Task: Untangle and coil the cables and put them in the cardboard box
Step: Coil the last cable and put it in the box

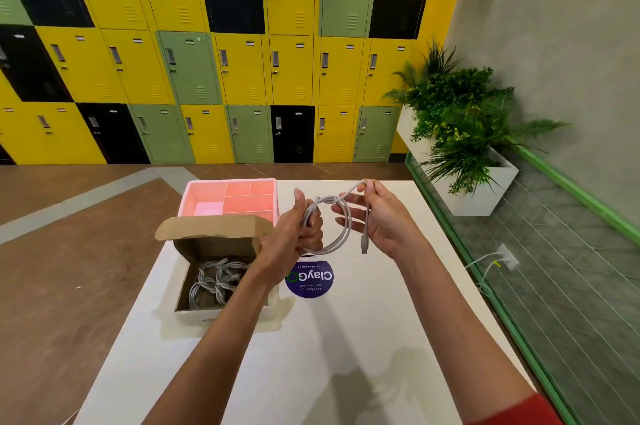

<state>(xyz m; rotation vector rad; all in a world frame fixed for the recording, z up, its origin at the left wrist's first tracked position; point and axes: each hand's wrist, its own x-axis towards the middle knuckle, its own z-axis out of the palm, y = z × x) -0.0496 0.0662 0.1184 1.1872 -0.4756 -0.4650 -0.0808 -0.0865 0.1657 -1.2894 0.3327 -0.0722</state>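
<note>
A grey cable (341, 236) hangs in loops above the white table (346, 338). My left hand (301, 227) grips the gathered loops in a fist. My right hand (381, 216) pinches the cable near its free end, and the plug (364, 246) dangles below the fingers. The open cardboard box (214, 241) stands on the table to the left, its lid flap raised. Several coiled grey cables (218, 281) lie inside it. My left forearm crosses over the box's right side.
A pink divided tray (194, 196) stands behind the box at the table's far edge. A round blue sticker (309, 279) lies on the table below my hands. A white planter (485, 189) with green plants stands to the right, beside a green-framed glass wall.
</note>
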